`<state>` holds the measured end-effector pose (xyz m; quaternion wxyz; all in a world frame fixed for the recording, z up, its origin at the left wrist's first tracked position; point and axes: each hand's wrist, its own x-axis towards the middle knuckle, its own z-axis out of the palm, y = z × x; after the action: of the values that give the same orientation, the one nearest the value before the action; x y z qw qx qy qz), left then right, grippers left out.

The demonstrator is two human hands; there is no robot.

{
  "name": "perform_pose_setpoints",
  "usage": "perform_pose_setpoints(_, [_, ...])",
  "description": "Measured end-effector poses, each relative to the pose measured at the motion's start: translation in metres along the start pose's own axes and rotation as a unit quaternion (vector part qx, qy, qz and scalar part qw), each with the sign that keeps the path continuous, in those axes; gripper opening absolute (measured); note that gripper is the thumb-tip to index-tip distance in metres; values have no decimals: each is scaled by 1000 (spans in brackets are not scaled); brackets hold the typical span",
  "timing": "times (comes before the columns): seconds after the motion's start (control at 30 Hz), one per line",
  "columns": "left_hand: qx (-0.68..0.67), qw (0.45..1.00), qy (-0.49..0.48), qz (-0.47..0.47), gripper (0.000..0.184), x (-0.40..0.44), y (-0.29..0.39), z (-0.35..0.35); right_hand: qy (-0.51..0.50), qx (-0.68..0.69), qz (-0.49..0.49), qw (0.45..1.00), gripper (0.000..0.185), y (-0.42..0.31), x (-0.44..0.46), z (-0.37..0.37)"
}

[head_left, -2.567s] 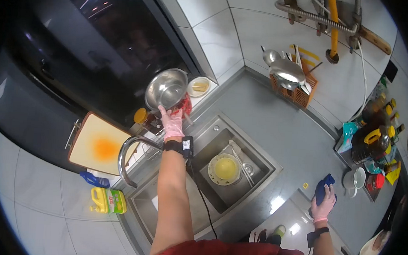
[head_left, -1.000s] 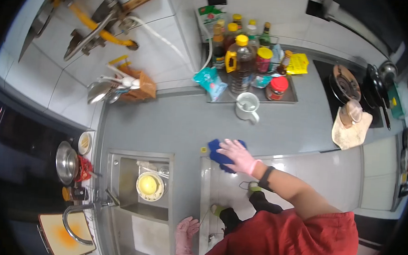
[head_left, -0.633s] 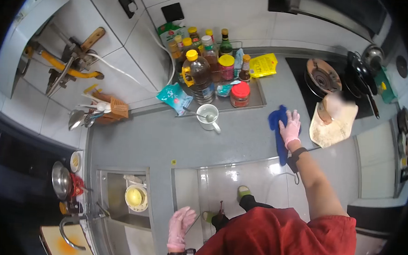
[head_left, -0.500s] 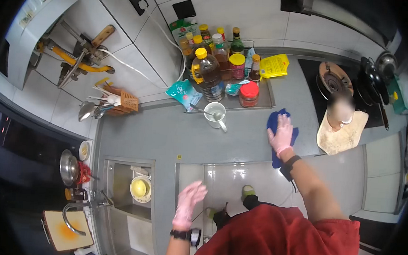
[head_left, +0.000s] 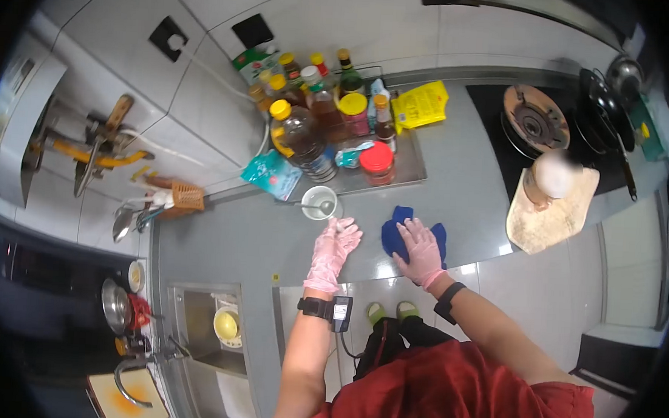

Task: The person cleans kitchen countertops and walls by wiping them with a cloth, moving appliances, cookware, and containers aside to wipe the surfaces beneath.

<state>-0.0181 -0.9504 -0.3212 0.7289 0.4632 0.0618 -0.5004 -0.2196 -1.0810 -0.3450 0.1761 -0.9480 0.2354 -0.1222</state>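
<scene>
My right hand [head_left: 418,251], in a pink glove, lies with fingers stretched out on a bunched blue cloth [head_left: 398,235] on the counter. To its left, my left hand [head_left: 333,254], also gloved in pink, is at the near side of a white mug [head_left: 309,210]. Its fingers close around where the mug's handle is, and they hide the handle. A spoon [head_left: 325,206] leans inside the mug. Behind the mug, a metal tray [head_left: 408,172] bears several bottles, a red-lidded jar [head_left: 377,164] and a large oil bottle [head_left: 304,143].
A blue packet [head_left: 272,174] lies left of the oil bottle, and a yellow packet [head_left: 421,106] rests behind the tray. The stove [head_left: 491,111] and a beige board [head_left: 552,222] are on the right. A sink [head_left: 185,307] holding a yellow bowl [head_left: 226,325] is at lower left.
My left hand has moved up from over the floor to the mug's handle. My right hand has slid left along the counter with the cloth. The view has also shifted.
</scene>
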Motion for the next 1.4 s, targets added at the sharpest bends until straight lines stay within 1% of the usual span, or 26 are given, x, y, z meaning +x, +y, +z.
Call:
perform_pose_setpoints(0.03, [7, 1000, 22, 19, 40, -1, -3, 2, 0, 1, 2, 1000, 70, -1, 0, -2])
perform_pose_setpoints(0.07, [12, 1000, 19, 12, 40, -1, -5, -2, 0, 3, 2, 1000, 69, -2, 0, -3])
perform_pose_setpoints(0.13, [23, 998, 21, 53, 36, -4, -4, -11, 3, 8, 6, 1000, 70, -1, -1, -3])
perform_pose_setpoints(0.27, [4, 997, 28, 76, 34, -21, 5, -34, 9, 9, 1, 1000, 71, -1, 1, -2])
perform_pose_setpoints(0.37, [17, 995, 47, 85, 33, -34, 12, -51, 27, 10, 4, 1000, 70, -3, 1, 1])
perform_pose_setpoints(0.43, [41, 991, 90, 89, 32, -42, 19, -65, 29, 5, 6, 1000, 70, -5, 2, 2])
perform_pose_setpoints(0.57, [37, 987, 115, 110, 32, -44, 43, -111, 34, -9, 4, 999, 71, -7, 2, 4])
perform_pose_setpoints(0.67, [21, 986, 105, 131, 36, -41, 68, -143, 36, -17, 4, 999, 71, -6, 3, 7])
perform_pose_setpoints(0.73, [18, 984, 110, 142, 38, -39, 84, -157, 36, -27, 10, 999, 71, -6, 3, 7])
perform_pose_setpoints(0.8, [21, 976, 141, 164, 39, -35, 99, -168, 40, -24, -5, 999, 71, -4, 2, 8])
perform_pose_setpoints(0.83, [11, 977, 133, 169, 40, -31, 106, -174, 35, -26, -6, 999, 71, -6, 4, 4])
perform_pose_setpoints(0.93, [6, 977, 118, 180, 40, -22, 119, -185, 0, 29, 15, 999, 68, -3, 10, -4])
perform_pose_setpoints(0.97, [-6, 972, 134, 192, 41, -20, 121, -188, 8, 116, 12, 993, 61, 8, 13, -2])
perform_pose_setpoints(1.0, [-20, 967, 152, 205, 42, -17, 123, -192, 37, 254, 72, 964, 54, 4, 17, -17])
perform_pose_setpoints(1.07, [-12, 967, 154, 205, 41, -18, 118, -190, 123, 352, 158, 914, 51, 34, 34, -9])
perform_pose_setpoints(1.1, [2, 958, 192, 215, 42, -29, 115, -174, 134, 408, 228, 874, 50, 51, 53, -12])
perform_pose_setpoints(1.13, [15, 946, 231, 225, 46, -39, 111, -161, 133, 407, 224, 875, 50, 74, 75, -12])
perform_pose_setpoints(1.17, [31, 945, 244, 217, 52, -48, 103, -156, 141, 460, 287, 828, 50, 98, 99, -10])
perform_pose_setpoints(1.2, [29, 943, 247, 221, 52, -60, 93, -147, 146, 510, 348, 773, 51, 116, 119, -12])
perform_pose_setpoints(1.23, [48, 935, 266, 228, 50, -73, 80, -132, 144, 512, 344, 774, 51, 124, 139, -21])
perform_pose_setpoints(1.27, [67, 926, 286, 236, 49, -85, 67, -123, 138, 541, 372, 742, 49, 123, 161, -30])
perform_pose_setpoints(1.3, [43, 927, 308, 210, 47, -92, 53, -122, 137, 568, 400, 707, 48, 120, 179, -41])
perform_pose_setpoints(1.33, [26, 933, 310, 180, 45, -88, 40, -119, 79, 572, 415, 703, 46, 110, 194, -64])
perform_pose_setpoints(1.37, [11, 940, 309, 143, 27, -86, 25, -118, 117, 638, 335, 683, 27, 147, 201, -25])
perform_pose_setpoints(1.4, [15, 964, 230, 131, 26, -78, 2, -141, 149, 710, 320, 610, 26, 158, 215, -10])
